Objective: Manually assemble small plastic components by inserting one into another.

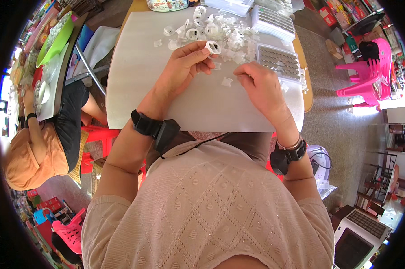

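Between the thumb and fingers of my left hand (182,67) is a round white plastic part (213,47) with a dark middle, held up near the edge of a heap. My right hand (261,87) hovers over the table to its right, fingers curled and pinched together; whatever they hold, if anything, is too small to make out. A little clear plastic piece (226,81) lies between both hands. Beyond them spreads the heap of white and translucent plastic parts (234,38). Beside my right hand sits a clear tray (278,63) with rows of small greyish pieces.
A second, similar tray (274,23) stands behind the first. At the table's (135,58) far edge are a round tin (167,4) and a clear plastic box (231,6). Another person (45,148) sits at a table on the left, with a green basin (54,39). Pink chairs (368,74) stand right.
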{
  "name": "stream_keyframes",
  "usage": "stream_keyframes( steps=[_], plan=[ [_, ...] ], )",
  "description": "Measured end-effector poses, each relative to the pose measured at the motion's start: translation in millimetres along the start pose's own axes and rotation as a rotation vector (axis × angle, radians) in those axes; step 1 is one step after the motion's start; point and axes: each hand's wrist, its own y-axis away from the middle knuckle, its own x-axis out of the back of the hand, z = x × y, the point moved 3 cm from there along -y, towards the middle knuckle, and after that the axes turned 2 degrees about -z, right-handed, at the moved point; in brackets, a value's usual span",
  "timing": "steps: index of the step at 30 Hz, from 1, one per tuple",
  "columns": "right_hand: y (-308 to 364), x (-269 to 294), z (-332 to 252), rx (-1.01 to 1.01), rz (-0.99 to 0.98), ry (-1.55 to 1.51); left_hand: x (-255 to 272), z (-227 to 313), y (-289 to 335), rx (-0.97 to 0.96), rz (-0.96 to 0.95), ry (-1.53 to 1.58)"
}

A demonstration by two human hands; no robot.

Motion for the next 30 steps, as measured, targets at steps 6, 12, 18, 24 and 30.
stream_keyframes(
  steps=[6,12,18,24,30],
  plan=[
    [6,-8,-2,0.104,-0.061,0.086,-2,1,0,0.002,-0.014,0.006],
    [8,-9,0,0.038,-0.143,0.011,-1,0,1,0.011,-0.019,-0.008],
    [7,-17,-1,0.188,-0.100,-0.044,-3,-1,1,0.036,-0.023,-0.025],
    [4,-5,-1,0.134,0.050,-0.116,-4,-2,1,0.030,-0.099,-0.048],
    [-6,5,-21,0.126,0.319,-0.324,-10,-3,3,0.058,-0.203,-0.102]
  ],
)
